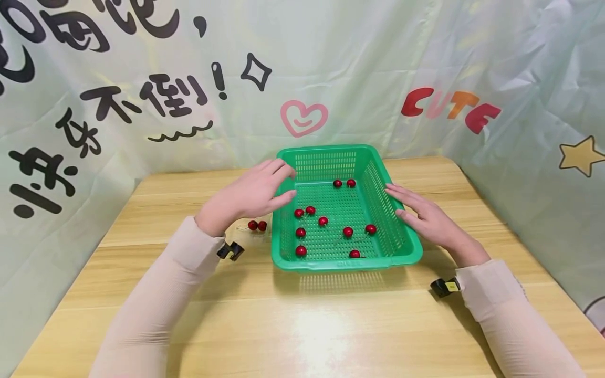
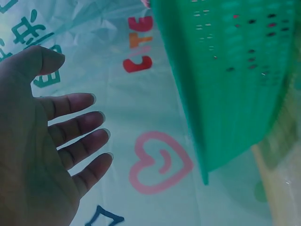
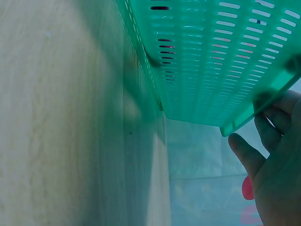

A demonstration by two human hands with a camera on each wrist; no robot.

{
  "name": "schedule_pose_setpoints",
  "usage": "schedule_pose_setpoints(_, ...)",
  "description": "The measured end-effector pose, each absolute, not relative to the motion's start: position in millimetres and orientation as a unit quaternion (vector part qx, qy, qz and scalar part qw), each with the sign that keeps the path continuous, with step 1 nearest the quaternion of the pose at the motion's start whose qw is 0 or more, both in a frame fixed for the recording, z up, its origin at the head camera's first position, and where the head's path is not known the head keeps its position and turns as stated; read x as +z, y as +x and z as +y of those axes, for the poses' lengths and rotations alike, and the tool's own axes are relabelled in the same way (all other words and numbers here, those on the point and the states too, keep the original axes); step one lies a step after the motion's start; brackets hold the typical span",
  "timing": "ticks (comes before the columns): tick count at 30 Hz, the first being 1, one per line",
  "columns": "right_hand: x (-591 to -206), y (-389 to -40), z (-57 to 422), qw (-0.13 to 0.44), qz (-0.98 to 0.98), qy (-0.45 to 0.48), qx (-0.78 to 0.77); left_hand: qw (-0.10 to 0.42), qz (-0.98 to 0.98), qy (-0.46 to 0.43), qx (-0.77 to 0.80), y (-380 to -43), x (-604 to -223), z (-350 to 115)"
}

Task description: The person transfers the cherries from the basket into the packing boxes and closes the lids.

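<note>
A green perforated plastic basket stands on the wooden table with several dark red cherries scattered over its floor. My left hand hovers by the basket's left rim in the head view. The left wrist view shows that hand's fingers spread and loosely bent, apart from the basket, holding nothing. At the opposite side, my right hand rests its fairly straight fingertips on the right rim. In the right wrist view its thumb lies outside, close to the rim. Two cherries lie outside, left of the basket.
The wooden table extends in front of the basket and to both sides. A pale printed cloth hangs behind and along the sides. Black wrist cameras sit near the cuffs of both light sleeves.
</note>
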State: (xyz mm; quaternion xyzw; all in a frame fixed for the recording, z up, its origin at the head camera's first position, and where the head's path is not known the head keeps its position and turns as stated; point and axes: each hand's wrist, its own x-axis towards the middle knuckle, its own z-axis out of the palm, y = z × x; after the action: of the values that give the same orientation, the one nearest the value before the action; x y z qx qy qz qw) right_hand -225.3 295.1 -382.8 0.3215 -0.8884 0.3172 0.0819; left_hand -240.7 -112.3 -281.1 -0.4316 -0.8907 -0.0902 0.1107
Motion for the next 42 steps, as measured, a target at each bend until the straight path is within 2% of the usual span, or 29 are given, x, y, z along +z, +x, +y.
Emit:
schedule_pose_setpoints(9,-383,-225,295,0.084,-0.887,0.325,0.317,0.091,-0.89,-0.438,-0.085,-249,-262,-86)
schedule_pose_setpoints(26,-383,-225,295,0.085,-0.888,0.32,0.319,0.021,-0.902,-0.421,-0.09,-261,-242,-42)
schedule_pose_setpoints(34,-383,-226,295,0.089,-0.887,0.324,0.316,0.004,-0.895,-0.434,-0.106,-271,-244,-22)
schedule_pose_setpoints(42,-382,-226,294,0.082,-0.889,0.317,0.321,-0.026,-0.9,-0.422,-0.105,-281,-262,-2)
